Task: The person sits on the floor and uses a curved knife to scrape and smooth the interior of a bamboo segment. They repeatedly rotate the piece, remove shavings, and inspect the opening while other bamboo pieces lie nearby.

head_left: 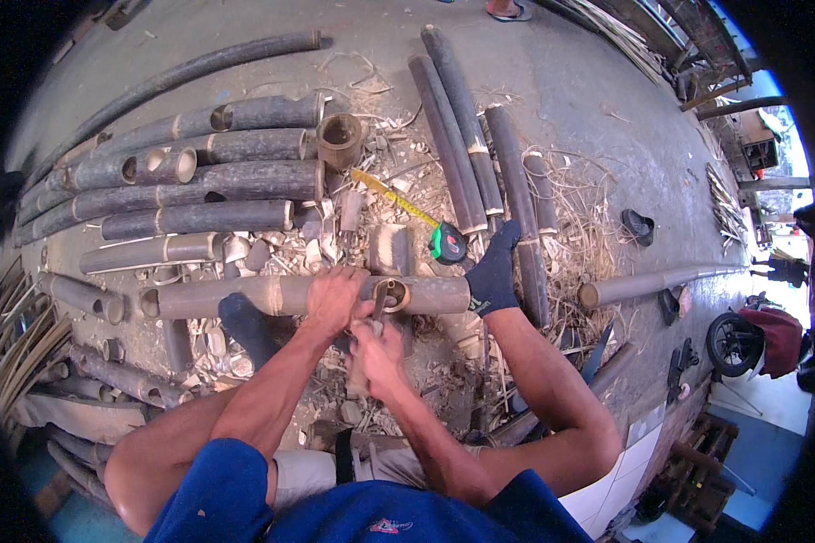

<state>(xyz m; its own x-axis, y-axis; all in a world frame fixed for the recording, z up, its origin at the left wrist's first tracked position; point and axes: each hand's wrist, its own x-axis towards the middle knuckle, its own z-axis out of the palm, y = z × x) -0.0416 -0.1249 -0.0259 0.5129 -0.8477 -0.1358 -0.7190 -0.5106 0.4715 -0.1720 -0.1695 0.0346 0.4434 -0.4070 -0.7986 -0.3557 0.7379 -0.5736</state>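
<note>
Bamboo (272, 295) lies crosswise on the ground before the seated person, a thick pole running left to right between the legs. The left hand (333, 299) is clamped over the top of it, fingers wrapped down its far side, pinning it in place. The right hand (378, 355) sits just below, closed in a fist around a wooden handle (360, 373); the tool's head (382, 299) seems to meet the pole at a cut ring (395, 294), though that part is too small to read surely. A foot in a dark sock (493, 271) presses on the pole's right end, and the other socked foot (244, 324) rests near its left part. Just beyond the pole lies a green tape measure (447, 242) with its yellow blade (391, 195) drawn out toward a short bamboo ring (340, 138) standing on end. To the left, cut lengths (199, 181) are stacked in rows; behind, longer dark poles (462, 136) lie side by side. Chips and shavings (272, 244) litter the concrete floor (589, 90) around the work.
</note>
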